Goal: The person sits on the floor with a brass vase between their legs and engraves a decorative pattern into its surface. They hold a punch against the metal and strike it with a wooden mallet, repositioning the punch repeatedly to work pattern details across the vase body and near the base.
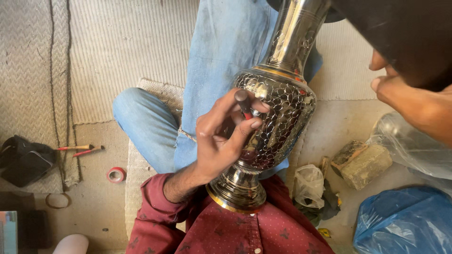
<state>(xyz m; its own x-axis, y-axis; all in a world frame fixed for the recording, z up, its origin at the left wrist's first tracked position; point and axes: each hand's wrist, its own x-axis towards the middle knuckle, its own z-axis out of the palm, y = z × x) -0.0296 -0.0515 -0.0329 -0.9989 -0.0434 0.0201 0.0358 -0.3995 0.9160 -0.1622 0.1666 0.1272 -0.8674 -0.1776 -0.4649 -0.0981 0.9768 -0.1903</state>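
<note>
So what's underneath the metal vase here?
The vase lies across a blue-jeaned leg, its base against the maroon shirt. The left hand covers part of its belly with a small tool; the mat beneath is hidden.

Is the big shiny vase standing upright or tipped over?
Tipped. The vase leans on the person's lap, its base against the red shirt and its neck pointing away, while the left hand works on it.

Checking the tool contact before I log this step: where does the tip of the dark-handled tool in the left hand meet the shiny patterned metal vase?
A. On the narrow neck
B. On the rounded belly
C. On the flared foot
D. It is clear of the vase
B: the left hand holds the dark-handled tool against the rounded belly of the shiny patterned metal vase, below the neck and above the foot.
</note>
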